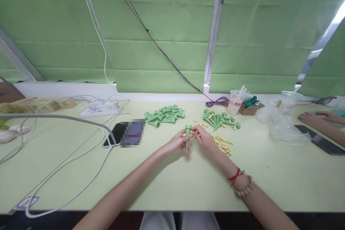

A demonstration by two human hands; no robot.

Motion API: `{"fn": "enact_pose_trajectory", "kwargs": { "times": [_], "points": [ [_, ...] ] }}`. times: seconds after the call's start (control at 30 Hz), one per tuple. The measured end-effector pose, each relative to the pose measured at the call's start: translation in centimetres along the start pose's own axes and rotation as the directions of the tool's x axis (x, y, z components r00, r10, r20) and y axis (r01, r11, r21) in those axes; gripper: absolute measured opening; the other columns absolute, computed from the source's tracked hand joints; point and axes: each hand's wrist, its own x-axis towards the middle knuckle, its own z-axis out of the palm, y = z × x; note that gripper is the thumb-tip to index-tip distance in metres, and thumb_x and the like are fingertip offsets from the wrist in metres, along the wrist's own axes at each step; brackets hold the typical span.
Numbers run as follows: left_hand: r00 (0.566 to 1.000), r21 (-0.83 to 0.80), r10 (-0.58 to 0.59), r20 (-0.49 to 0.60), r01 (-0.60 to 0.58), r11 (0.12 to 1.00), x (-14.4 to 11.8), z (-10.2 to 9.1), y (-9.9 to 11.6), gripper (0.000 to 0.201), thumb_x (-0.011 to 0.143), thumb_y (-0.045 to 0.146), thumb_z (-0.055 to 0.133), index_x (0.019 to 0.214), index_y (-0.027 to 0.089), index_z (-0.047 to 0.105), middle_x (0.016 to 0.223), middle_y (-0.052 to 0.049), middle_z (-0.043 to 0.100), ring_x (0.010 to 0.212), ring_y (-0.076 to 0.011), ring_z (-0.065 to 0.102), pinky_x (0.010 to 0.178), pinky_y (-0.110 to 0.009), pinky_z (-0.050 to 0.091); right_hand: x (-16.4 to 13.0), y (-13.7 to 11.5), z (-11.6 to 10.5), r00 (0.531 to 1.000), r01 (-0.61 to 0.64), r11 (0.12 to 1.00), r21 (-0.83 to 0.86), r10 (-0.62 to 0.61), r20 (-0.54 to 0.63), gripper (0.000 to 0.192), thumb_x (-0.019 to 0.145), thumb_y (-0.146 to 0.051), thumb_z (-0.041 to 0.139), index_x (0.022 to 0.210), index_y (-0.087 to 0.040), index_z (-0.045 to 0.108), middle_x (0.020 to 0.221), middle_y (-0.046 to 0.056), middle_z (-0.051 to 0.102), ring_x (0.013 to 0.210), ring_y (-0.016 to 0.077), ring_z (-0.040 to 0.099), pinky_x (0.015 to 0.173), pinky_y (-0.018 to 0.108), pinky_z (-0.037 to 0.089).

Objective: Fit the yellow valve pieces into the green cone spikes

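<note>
My left hand is closed around a green plastic watering spike, held upright with its wide cap up and its point down. Close against the spike's right side, my right hand pinches a small yellow valve, mostly hidden by the fingertips. Loose yellow valves lie scattered beside and behind my right hand. Beyond my left hand is a pile of green spikes without visible yellow parts. A second group of green spikes, several with yellow valves on them, lies behind my right hand.
Left on the table are a phone, a power strip and looping white cables. At the right stand a drink cup and a small cardboard box, near plastic bags. Another person's hands rest at far right.
</note>
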Motion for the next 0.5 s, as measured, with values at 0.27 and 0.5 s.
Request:
{"fn": "enact_pose_trajectory", "kwargs": {
  "times": [0.27,0.5],
  "points": [
    [0.960,-0.200,0.004,0.279,0.054,0.978,-0.5,-0.8,-0.8,0.033,0.076,0.041,0.058,0.095,0.016,0.045,0.066,0.000,0.056,0.057,-0.0165,0.063,0.059,-0.031,0.050,-0.2,1.0,0.5,0.994,0.087,0.992,-0.087,-0.081,0.075,0.022,0.088,-0.034,0.040,0.099,-0.021,0.054,0.099,0.007,0.058,0.082,0.0167,0.058,0.072,0.030,0.047],
    [0.951,-0.209,-0.006,0.309,0.074,0.975,-0.2,-1.5,-1.5,0.033,0.077,0.045,0.054,0.092,0.017,0.043,0.059,0.003,0.051,0.053,-0.0143,0.060,0.057,-0.030,0.049,0.0,1.6,1.3,0.992,0.076,0.985,-0.154,-0.059,0.112,0.027,0.090,-0.032,0.033,0.100,-0.021,0.056,0.099,0.010,0.058,0.089,0.0199,0.056,0.076,0.034,0.045]
  ]
}}
